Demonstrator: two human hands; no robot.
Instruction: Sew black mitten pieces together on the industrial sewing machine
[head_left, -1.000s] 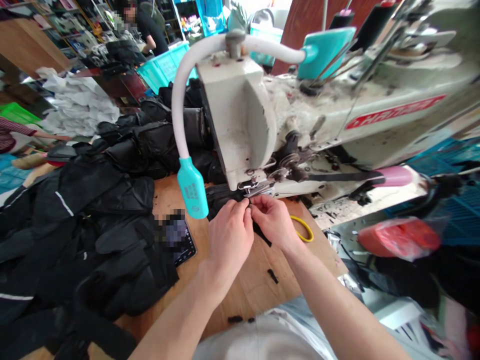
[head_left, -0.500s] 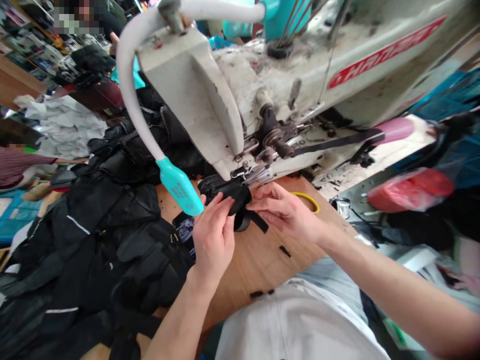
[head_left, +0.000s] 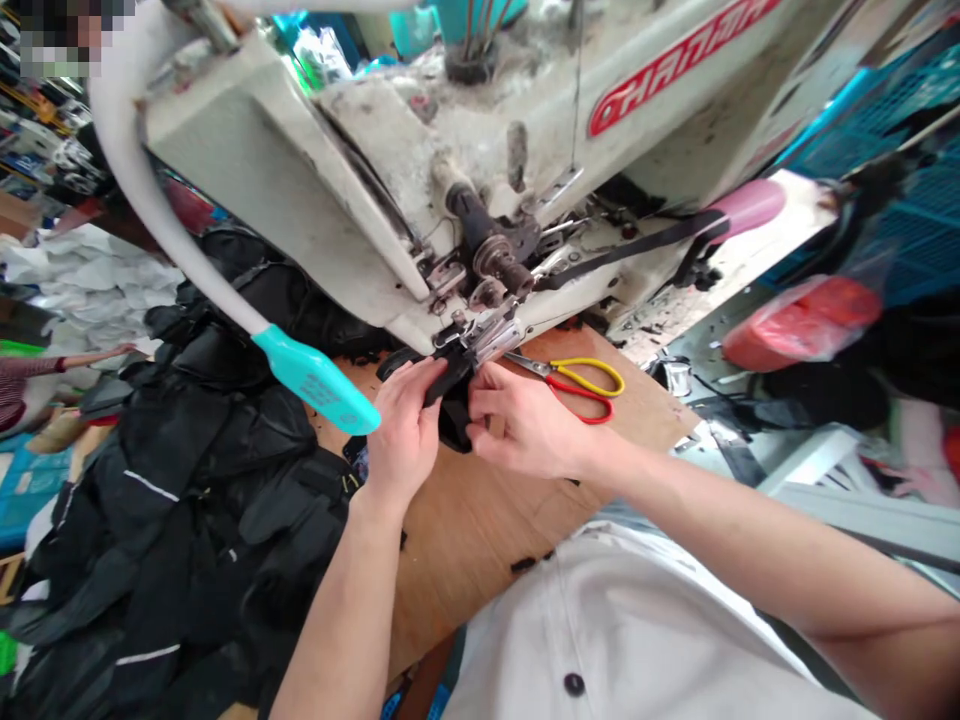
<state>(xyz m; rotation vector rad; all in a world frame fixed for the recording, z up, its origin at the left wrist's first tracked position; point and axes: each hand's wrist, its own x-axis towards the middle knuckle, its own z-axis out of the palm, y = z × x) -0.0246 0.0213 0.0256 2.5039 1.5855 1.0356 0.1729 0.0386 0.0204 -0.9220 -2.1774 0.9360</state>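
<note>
A black fabric piece (head_left: 455, 412) lies under the presser foot area (head_left: 469, 335) of a worn, pale sewing machine (head_left: 375, 210). My left hand (head_left: 405, 425) rests on its left side, fingers pressed together over the cloth and thumb at its near edge. On the other side my right hand (head_left: 525, 420) grips the fabric's right edge with curled fingers; the fingertips are partly hidden. Scissors (head_left: 585, 378) with one yellow and one red handle lie on the wooden tabletop (head_left: 457, 540) just beyond my right hand.
A turquoise-headed lamp (head_left: 319, 380) on a white flexible neck hangs close to my left hand. Black garments or bags (head_left: 172, 500) pile up at left. A phone (head_left: 358, 455) lies partly hidden there. Red items in a plastic bag (head_left: 802, 320) are at right. Another person's arm (head_left: 94, 358) shows far left.
The view has shifted, so the machine sits further left. My right hand has closed in on the fabric with more curled fingers. The loose strap end is now hidden, and the scissors show more fully.
</note>
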